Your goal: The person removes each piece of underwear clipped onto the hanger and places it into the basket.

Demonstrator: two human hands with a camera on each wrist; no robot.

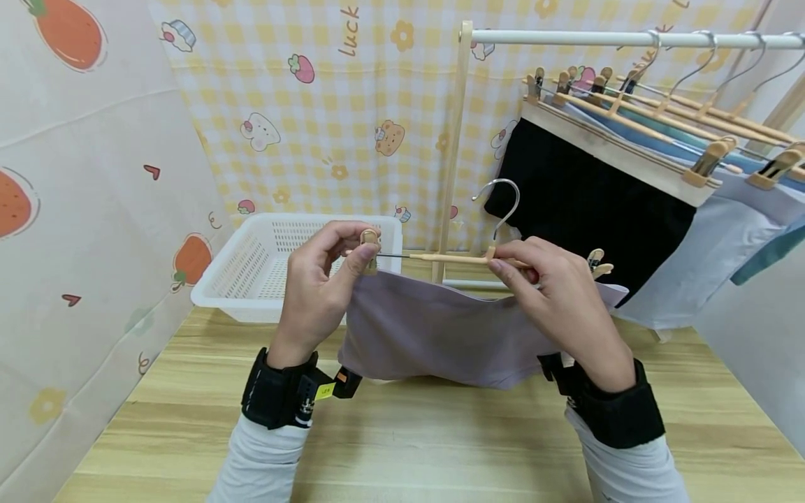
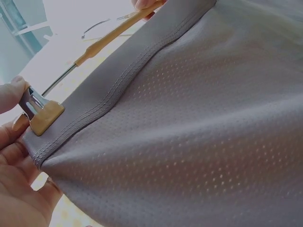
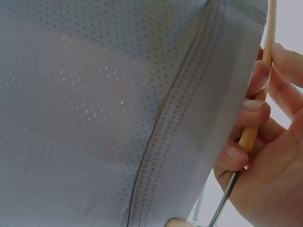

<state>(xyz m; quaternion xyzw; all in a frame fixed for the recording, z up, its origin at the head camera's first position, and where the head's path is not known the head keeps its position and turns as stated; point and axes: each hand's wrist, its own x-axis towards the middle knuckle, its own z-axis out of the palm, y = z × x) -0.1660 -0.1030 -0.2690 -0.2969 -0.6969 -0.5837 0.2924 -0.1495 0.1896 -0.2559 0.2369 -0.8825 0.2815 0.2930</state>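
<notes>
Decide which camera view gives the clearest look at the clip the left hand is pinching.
The left wrist view: the clip fills the near corner, showing its metal spring and wooden jaw on the grey cloth's hem. The head view shows it small between the left hand's fingers. The right wrist view shows only the other clip's edge.

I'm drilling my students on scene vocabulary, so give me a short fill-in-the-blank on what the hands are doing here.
1. The left hand pinches the hanger's ____ at a corner of the grey garment.
2. The right hand grips the wooden bar of the ____.
3. Behind the left hand sits a white perforated ____ on the wooden table.

Missing words: clip; hanger; basket
</notes>
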